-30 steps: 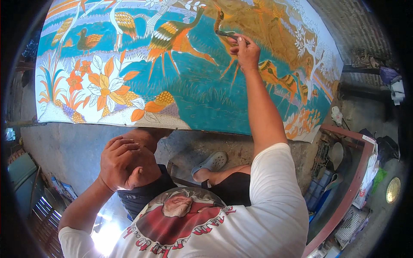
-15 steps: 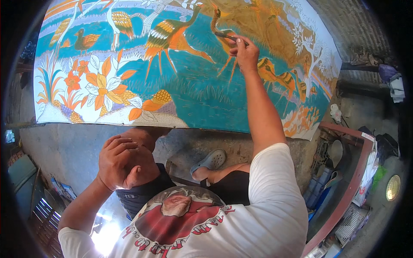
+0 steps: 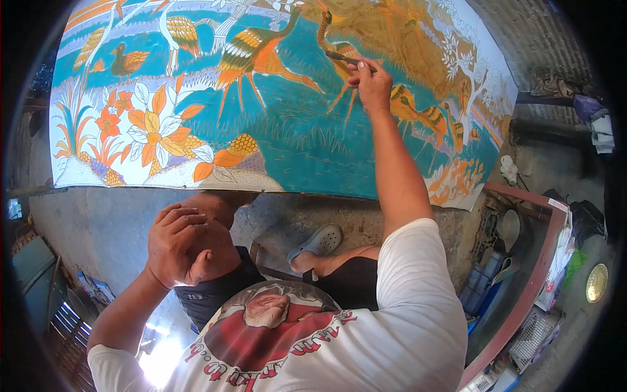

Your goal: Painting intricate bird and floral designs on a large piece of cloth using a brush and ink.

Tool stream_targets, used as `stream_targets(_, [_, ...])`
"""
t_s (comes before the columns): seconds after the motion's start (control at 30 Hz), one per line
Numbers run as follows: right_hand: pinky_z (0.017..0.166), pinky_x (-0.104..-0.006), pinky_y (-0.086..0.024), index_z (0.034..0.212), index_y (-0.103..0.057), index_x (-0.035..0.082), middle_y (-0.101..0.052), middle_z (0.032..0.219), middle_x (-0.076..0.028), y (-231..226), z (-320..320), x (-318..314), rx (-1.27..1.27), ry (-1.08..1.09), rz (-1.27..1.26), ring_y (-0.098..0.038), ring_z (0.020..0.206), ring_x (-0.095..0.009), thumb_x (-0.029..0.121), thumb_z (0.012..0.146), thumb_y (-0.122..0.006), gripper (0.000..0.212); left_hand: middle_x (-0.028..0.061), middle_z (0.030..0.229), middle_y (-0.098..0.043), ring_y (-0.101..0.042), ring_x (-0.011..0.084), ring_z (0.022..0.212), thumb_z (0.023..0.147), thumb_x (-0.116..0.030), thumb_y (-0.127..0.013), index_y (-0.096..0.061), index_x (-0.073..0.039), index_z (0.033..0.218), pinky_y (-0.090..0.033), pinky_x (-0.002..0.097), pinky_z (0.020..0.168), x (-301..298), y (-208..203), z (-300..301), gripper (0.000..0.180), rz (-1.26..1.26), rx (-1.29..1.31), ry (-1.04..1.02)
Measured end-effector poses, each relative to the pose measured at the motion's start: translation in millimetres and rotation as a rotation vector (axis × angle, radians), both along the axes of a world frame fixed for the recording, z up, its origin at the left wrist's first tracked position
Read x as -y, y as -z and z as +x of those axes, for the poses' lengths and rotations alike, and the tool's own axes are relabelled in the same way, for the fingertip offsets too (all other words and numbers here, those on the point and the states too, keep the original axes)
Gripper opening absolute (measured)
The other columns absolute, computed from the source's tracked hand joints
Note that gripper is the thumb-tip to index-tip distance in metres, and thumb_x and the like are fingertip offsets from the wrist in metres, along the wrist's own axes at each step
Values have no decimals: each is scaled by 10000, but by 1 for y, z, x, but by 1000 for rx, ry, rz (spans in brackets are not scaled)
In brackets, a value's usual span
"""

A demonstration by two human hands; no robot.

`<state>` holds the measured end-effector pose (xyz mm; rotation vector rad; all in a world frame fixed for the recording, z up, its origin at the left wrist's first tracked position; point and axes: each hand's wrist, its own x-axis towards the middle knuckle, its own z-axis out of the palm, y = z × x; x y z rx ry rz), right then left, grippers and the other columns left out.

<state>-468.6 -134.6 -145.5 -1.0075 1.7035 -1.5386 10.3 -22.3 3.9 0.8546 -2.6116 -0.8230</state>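
Note:
A large painting of long-necked birds, flowers and teal water stretches across the upper part of the head view. My right hand is closed round a dark-handled paintbrush. The brush's tip points left, over the neck and body of an orange and brown bird; whether it touches the surface I cannot tell. Beneath the painting's lower edge, my left hand lies over my bent knee with its fingers stretched out and nothing in it.
On the right stands a reddish-framed bin with tools and containers inside, close to a white perforated basket. A round gold-coloured lid lies farther right. My foot in a grey clog rests below the painting.
The paintbrush's tip has shifted slightly down along the bird, and my right hand has turned a little with it. My left hand stays on the knee.

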Motion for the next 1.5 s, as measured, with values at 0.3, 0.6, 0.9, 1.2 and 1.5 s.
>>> stream_targets(0.3, [581, -295, -600, 1140, -713, 2, -761, 967, -122, 0, -4, -7, -42, -5, 33, -688, 648, -125, 134, 1030, -584, 214, 163, 997, -726, -686, 363, 1009, 728, -425, -673, -725, -15, 956, -492, 492, 984, -1, 0, 0, 471, -9, 5, -1])
stream_targets(0.6, [596, -301, -602, 1173, -691, -10, -757, 967, -134, -16, -6, -39, 71, 41, -38, -685, 650, -143, 141, 1040, -568, 235, 160, 1015, -729, -682, 352, 999, 749, -390, -674, -723, -24, 966, -496, 477, 971, 3, 0, -7, 428, -18, -11, 7])
stream_targets(0.9, [638, -338, -607, 1265, -616, -28, -717, 1046, -187, -27, -11, -280, 450, 371, -6, -690, 719, -198, 222, 1051, -550, 336, 194, 1034, -714, -660, 414, 995, 796, -396, -655, -701, -12, 976, -501, 489, 919, -16, -7, -4, 427, -5, 150, 15])
stream_targets(1.2, [617, -357, -598, 1275, -589, -21, -706, 974, -162, 8, -27, -685, 382, 1189, 334, -648, 680, -212, 255, 1045, -579, 360, 223, 1003, -695, -640, 443, 959, 848, -369, -659, -689, 6, 975, -514, 499, 867, -22, 10, -14, 397, -154, 309, 112])
stream_targets(1.5, [594, -384, -594, 1285, -618, 13, -684, 968, -99, 146, 79, -990, 221, 1414, 729, -656, 710, -221, 197, 1039, -594, 308, 220, 1105, -695, -637, 422, 1064, 1024, -502, -474, -683, 35, 1092, -493, 495, 947, -27, 45, -37, 580, -404, 456, 320])
